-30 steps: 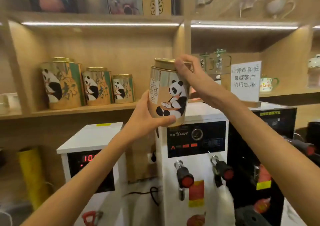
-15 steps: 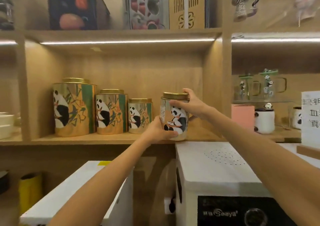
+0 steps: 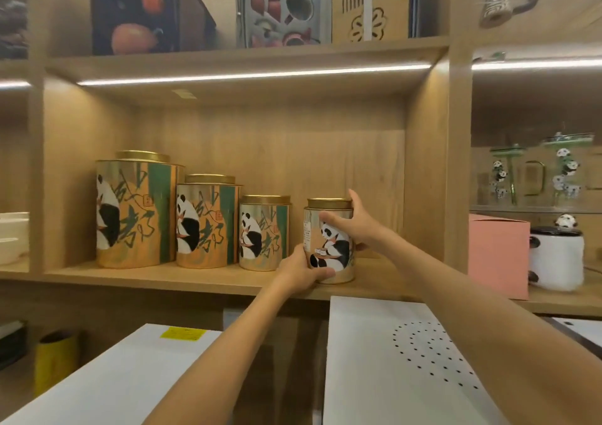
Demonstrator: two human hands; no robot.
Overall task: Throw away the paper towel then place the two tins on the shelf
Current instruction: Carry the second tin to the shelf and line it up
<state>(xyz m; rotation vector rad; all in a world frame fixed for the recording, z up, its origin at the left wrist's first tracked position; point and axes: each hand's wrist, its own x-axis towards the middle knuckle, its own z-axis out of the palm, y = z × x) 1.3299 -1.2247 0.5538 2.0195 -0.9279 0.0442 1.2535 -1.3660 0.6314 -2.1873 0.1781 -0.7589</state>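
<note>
At the bottom of the frame, two white machine tops (image 3: 404, 359) are filling the foreground, and both bare forearms are reaching over them toward the wooden shelf (image 3: 202, 279). In the centre, the left hand (image 3: 298, 274) is gripping the base of a small panda tin (image 3: 329, 240), while the right hand (image 3: 356, 224) is wrapping around its upper side just under the gold lid. The tin is standing upright on the shelf board, near the front edge. Just to its left, three more panda tins (image 3: 264, 232) are standing in a row, growing larger toward the left. At the right, a pink box (image 3: 498, 255) is sitting beside a white panda jar (image 3: 557, 261).
</note>
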